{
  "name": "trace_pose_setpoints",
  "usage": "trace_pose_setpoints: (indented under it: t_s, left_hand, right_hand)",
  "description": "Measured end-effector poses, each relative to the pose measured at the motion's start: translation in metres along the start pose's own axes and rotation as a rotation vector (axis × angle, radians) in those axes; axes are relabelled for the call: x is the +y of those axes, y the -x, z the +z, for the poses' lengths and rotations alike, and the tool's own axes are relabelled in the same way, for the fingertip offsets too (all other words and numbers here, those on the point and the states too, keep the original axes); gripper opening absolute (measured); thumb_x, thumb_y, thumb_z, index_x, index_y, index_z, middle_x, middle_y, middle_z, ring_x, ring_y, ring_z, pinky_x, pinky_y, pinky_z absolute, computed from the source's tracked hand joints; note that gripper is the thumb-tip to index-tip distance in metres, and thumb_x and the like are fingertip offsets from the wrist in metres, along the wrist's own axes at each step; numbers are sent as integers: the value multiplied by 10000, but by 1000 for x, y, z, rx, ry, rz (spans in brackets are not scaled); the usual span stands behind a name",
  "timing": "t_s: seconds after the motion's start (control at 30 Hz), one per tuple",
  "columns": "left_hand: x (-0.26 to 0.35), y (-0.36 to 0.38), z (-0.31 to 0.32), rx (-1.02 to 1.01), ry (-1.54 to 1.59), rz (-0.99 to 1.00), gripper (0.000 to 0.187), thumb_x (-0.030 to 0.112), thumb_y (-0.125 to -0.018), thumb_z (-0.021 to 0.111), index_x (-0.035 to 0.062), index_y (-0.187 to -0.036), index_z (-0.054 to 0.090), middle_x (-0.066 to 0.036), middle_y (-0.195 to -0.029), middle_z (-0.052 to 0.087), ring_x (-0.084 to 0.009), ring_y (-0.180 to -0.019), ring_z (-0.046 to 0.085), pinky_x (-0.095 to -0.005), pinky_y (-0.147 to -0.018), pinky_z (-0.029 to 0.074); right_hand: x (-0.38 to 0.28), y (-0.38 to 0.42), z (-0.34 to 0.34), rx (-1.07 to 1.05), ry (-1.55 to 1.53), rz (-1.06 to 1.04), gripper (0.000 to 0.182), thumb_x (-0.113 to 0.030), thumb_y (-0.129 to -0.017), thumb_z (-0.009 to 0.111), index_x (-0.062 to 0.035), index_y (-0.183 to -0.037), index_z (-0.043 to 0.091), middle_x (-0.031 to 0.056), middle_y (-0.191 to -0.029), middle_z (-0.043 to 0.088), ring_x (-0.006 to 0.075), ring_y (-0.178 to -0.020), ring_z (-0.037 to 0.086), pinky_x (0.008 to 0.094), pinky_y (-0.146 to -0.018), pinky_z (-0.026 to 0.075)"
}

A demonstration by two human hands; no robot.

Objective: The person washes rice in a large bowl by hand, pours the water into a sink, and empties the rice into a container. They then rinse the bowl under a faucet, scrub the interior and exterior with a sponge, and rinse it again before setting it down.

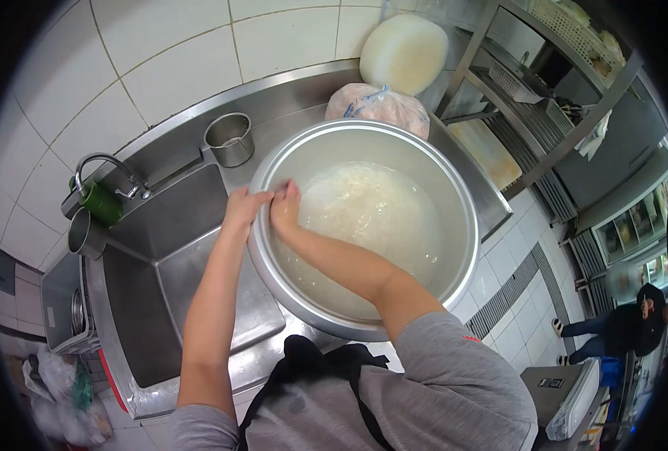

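Note:
A large round metal pot [465, 267] stands on the steel counter, right of the sink basin. Cloudy water in it covers pale grains that look like rice [371, 199]. My left hand [242, 208] is closed on the pot's left rim, its fingers over the edge. Just inside that rim is my right hand [284, 209], above the water and close to the left fingertips. The right fingers are drawn together; whether anything is in them is hidden. Behind the pot lies a tied clear plastic bag [383, 105] with pinkish contents.
A steel sink basin [191, 248] with a curved faucet [112, 158] lies left. A small metal pot [230, 139] stands behind it, and a metal cup [86, 233] at its far left. A round board [404, 52] leans on the wall. Shelves [529, 113] and another person [623, 323] are right.

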State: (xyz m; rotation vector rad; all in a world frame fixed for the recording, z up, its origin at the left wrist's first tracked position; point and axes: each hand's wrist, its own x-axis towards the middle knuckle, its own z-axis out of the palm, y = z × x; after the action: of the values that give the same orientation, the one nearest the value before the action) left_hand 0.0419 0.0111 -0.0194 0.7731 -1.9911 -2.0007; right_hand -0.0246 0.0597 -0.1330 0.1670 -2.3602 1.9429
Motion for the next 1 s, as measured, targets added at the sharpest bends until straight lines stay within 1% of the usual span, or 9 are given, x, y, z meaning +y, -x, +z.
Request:
trace_pose_setpoints:
  t_s: [0.07, 0.3, 0.4, 0.47, 0.53, 0.63, 0.7, 0.83, 1.0]
  left_hand:
    - [-10, 28, -4, 23, 173, -53, 367, 63, -660, 631, -63, -972, 484, -161, -880, 558, -216, -755, 574, -307, -633, 463]
    - [-44, 141, 34, 184, 475, -8, 476, 96, -712, 630, -31, -1092, 373, -152, -1002, 517, -196, -918, 513, -294, -792, 411]
    - [-42, 119, 21, 59, 168, 162, 660, 146, -702, 662, -39, -1204, 274, -187, -1148, 418, -240, -1052, 441, -334, -911, 335]
    - [-36, 51, 4, 43, -258, 368, 840, 261, -680, 678, -54, -1277, 176, -250, -1217, 342, -332, -1120, 397, -375, -937, 322]
    - [17, 18, 4, -123, -747, 292, 777, 296, -710, 622, -45, -1272, 207, -273, -1218, 334, -366, -1101, 414, -393, -906, 359]
    - [33, -12, 34, -80, -1074, 194, 590, 218, -771, 514, -26, -1250, 271, -274, -1164, 399, -362, -1024, 487, -406, -838, 416]
    - [31, -23, 38, -29, -1083, 205, 503, 178, -786, 466, -20, -1221, 308, -264, -1118, 443, -351, -977, 519, -404, -806, 435]
    - [29, -25, 39, -21, -1083, 254, 334, 112, -818, 382, -15, -1127, 390, -240, -989, 540, -345, -891, 568, -400, -743, 468]
    - [28, -25, 35, -9, -1030, 244, 295, 104, -820, 375, -8, -1090, 413, -243, -968, 547, -344, -892, 567, -399, -744, 468]
  right_hand:
    - [2, 29, -16, -135, -25, 47, 499, -105, -788, 401, 55, -1241, 265, 248, -1237, 300, 388, -1119, 331, 382, -954, 291]
    - [15, 49, -156, -969, 767, -736, 373, -98, -732, 502, 9, -1087, 462, 175, -1154, 438, 340, -1064, 416, 366, -870, 375]
    - [24, 50, -179, -893, 851, -943, 444, -155, -729, 494, -40, -1154, 437, 150, -1200, 406, 307, -1114, 384, 376, -936, 311]
    - [-6, 27, -172, -990, 1144, -561, 401, -219, -749, 474, -63, -1119, 477, 127, -1194, 434, 286, -1126, 379, 399, -954, 282]
    - [25, -2, -151, -526, 975, -656, 365, -231, -756, 462, -81, -1085, 511, 113, -1155, 480, 266, -1109, 405, 414, -932, 302]
    - [10, -36, -125, -598, 1262, -469, 290, -203, -786, 410, -53, -980, 566, 136, -1028, 548, 286, -1021, 472, 401, -934, 302]
    - [37, -53, -103, -419, 1461, -314, 317, -214, -777, 420, -9, -968, 568, 150, -998, 560, 311, -1060, 444, 416, -940, 291]
    - [80, -1, -96, -361, 1273, -843, 390, -173, -736, 458, 31, -1066, 500, 184, -1125, 491, 320, -1126, 390, 426, -954, 271]
    - [19, 53, -127, -549, 1232, -717, 444, -219, -766, 441, -7, -1156, 436, 165, -1210, 423, 307, -1169, 340, 440, -969, 247]
